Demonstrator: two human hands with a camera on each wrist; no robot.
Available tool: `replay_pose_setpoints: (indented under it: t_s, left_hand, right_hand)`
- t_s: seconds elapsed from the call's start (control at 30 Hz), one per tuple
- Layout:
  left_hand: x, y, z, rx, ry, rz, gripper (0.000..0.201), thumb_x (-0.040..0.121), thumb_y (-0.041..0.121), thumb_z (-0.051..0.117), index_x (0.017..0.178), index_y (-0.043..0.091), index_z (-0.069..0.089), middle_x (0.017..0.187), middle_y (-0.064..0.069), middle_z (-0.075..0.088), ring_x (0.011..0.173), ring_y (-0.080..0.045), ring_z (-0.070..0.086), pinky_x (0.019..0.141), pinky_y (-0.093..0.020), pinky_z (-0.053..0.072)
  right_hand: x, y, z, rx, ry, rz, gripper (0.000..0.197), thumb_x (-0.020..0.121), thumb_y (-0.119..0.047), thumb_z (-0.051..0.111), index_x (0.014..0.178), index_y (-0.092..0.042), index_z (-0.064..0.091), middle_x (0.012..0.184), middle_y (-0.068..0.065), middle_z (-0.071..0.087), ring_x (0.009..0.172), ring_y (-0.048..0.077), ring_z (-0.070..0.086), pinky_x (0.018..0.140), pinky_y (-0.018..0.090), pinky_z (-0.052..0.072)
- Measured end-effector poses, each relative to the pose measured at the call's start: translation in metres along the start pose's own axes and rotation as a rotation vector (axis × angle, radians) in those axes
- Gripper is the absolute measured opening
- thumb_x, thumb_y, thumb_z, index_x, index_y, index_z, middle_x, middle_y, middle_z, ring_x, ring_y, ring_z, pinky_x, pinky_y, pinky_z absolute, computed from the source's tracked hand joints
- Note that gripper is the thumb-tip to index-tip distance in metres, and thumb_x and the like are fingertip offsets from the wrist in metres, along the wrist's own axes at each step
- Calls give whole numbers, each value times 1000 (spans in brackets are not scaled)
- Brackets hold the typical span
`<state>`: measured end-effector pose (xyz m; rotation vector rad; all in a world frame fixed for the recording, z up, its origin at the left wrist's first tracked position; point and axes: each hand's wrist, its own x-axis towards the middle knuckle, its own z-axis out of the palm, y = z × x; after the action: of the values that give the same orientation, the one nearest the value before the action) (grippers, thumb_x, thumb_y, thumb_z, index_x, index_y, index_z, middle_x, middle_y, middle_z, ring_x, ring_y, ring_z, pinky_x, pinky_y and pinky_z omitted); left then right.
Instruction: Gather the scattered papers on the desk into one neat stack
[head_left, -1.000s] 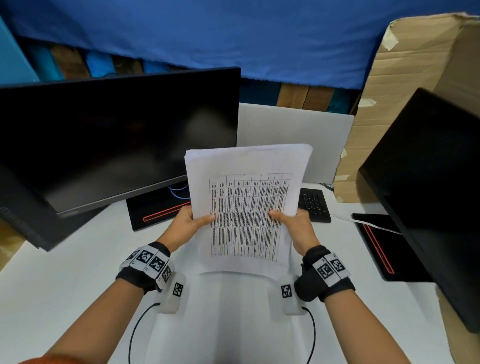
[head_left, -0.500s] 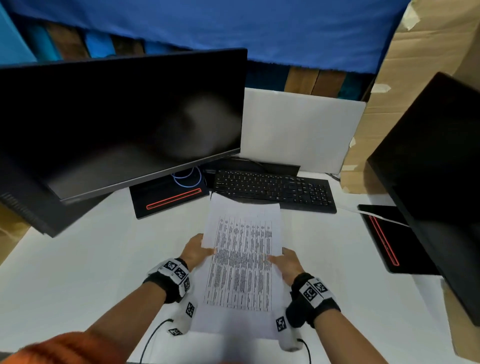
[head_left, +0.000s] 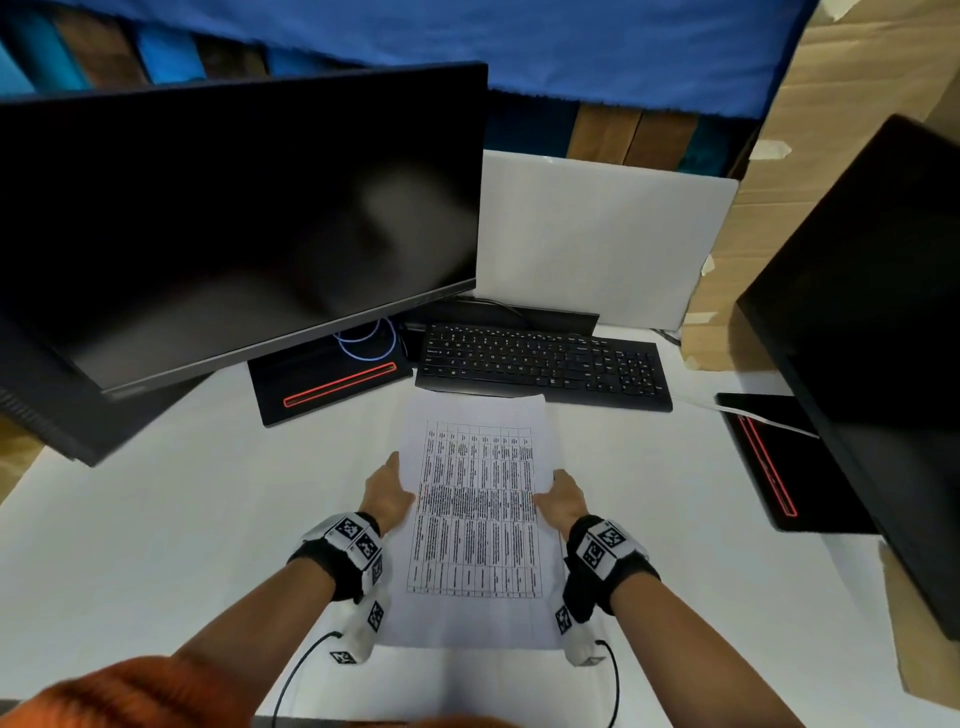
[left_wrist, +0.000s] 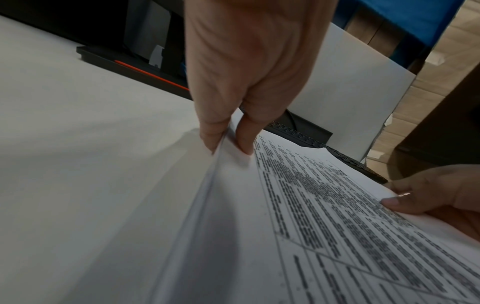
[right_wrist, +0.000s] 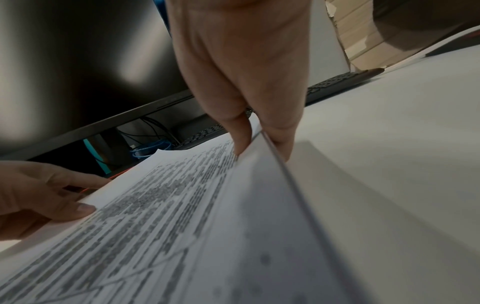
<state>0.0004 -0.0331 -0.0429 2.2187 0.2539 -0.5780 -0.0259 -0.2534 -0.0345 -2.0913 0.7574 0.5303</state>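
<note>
Evidently the stack of papers (head_left: 475, 519) was held low over the white worktop (head_left: 156, 519) at the lower centre of the head view, its far edge reaching toward the black keyboard (head_left: 543, 366). A printed table was seen on the top sheet. Whether the underside already rested on the worktop could not be told; in the wrist views both side edges appeared lifted, with shadow beneath them.

The left hand (head_left: 387, 493) was clamped on the left edge, thumb on top and fingers (left_wrist: 211, 133) underneath, and the right hand (head_left: 563, 501) was clamped likewise on the right edge. In the right wrist view the sheet edges looked flush along that side, though blur hid the finer detail.

The step in hand was judged to be the laying down of the gathered stack. It would be done well if both edges were lowered together and level, so that no sheet slid out. Thumbs would best be released only once the underside was fully borne by the worktop. The lower fingers would need to be drawn out sideways and gently, since a quick pull could fan the bottom sheets.

A dark monitor (head_left: 234, 218) filled the upper left of the head view, and a second dark screen (head_left: 872, 338) stood at the right edge. No loose sheets were seen elsewhere on the worktop.
</note>
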Motion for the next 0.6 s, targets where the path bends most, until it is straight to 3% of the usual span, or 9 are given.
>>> replay_pose_setpoints:
  t_s: [0.1,0.2,0.37,0.6]
  left_hand:
    - [5,1,-1,52,-2,-10,64,82,-4,51,139,1,23,140,-23,41,128,-36,40,104,-38,36]
    - [11,2,-1,97,4,-34,49,79,-6,48,126,-1,35,127,-27,45,114,-39,47,94,-38,43]
    - [7,9,-1,190,-27,-78,23,80,-1,44,100,3,35,126,-21,30,114,-38,32,93,-43,36]
    - [6,10,2,175,-31,-38,52,81,2,49,127,-2,25,132,-22,27,119,-38,29,99,-46,33]
  right_hand:
    - [0,-3,0,-26,-3,7,54,92,-3,44,141,1,22,140,20,40,126,30,43,100,30,38]
    - [0,-6,3,-99,13,-11,53,91,2,42,139,3,21,138,22,40,126,32,42,101,32,38]
    - [-4,-10,8,-191,88,-69,62,86,5,47,140,-3,18,137,22,29,125,36,33,101,39,37]
    - [-9,-9,6,-155,70,-144,68,88,-1,48,144,-4,11,140,23,29,130,36,26,106,42,31]
